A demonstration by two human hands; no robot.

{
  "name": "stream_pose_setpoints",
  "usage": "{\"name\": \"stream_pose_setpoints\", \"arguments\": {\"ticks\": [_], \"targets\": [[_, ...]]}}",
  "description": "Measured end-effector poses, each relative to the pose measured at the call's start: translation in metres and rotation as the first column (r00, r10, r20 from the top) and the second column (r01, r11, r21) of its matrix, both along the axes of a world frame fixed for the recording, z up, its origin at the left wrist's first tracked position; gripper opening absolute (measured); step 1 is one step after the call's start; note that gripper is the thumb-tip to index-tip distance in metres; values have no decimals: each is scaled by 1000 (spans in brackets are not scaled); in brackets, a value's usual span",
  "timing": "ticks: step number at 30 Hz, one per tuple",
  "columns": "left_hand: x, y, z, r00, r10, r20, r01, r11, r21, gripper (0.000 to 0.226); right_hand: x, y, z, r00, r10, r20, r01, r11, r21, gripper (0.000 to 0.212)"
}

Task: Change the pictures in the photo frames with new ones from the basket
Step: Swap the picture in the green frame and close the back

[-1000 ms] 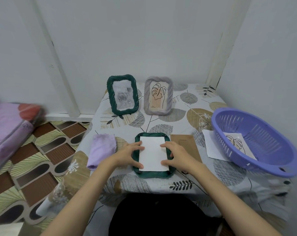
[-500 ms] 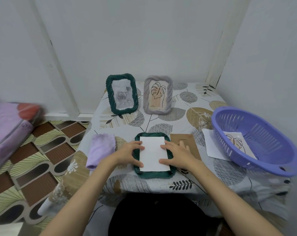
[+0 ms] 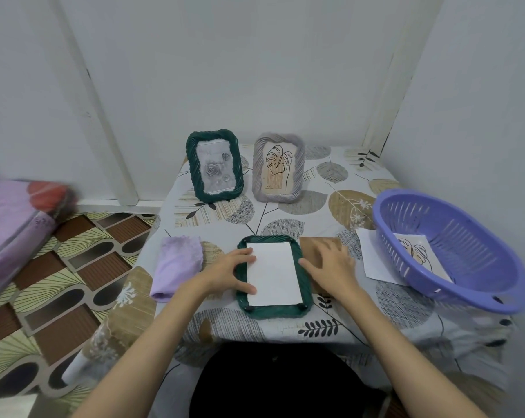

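Your left hand (image 3: 228,271) grips the face-down green frame's (image 3: 275,310) left edge; your right hand (image 3: 327,263) lies flat, fingers relaxed, on the brown backing board (image 3: 308,245) beside it.

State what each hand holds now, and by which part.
Left hand holds the flat green frame by its left edge, fingers on the white paper. Right hand rests open on the brown backing board, gripping nothing.
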State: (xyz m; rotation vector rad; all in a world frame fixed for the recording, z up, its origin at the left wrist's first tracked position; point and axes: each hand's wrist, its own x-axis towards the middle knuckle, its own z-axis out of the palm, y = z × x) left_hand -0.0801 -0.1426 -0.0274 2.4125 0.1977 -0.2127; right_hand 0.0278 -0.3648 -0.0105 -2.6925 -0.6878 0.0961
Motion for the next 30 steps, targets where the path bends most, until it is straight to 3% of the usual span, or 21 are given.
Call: {"name": "stream_pose_setpoints", "arguments": {"ticks": [2,5,14,19,23,26,30], "targets": [[0,0,0,1000,1,-4,-1,1000,-10,80,2,-5,-5,983,-173,58,178,981,-76,65],[0,1,-1,1000,5,-5,-5,1000,-22,80,1,-7,-14,962,-269,45,272,955,-114,69],[-1,-1,1,1000,4,12,-3,999,-44,79,11,-8,-14,922,-371,-113,388,882,267,55],[-2,-2,2,1000,6,21,-5,998,-57,78,13,-16,1,952,-271,-143,307,859,410,55],[-3,-2,1,1000,8,22,-7,998,-67,78,-1,-9,14,992,-95,-87,124,883,452,50],[-4,-1,0,999,15,30,-13,997,-73,78,-20,5,17,992,66,-110,-20,926,377,50],[-4,0,-1,999,26,35,-22,995,-101,88,-40,27,14,976,118,-182,-74,971,228,53]]}}
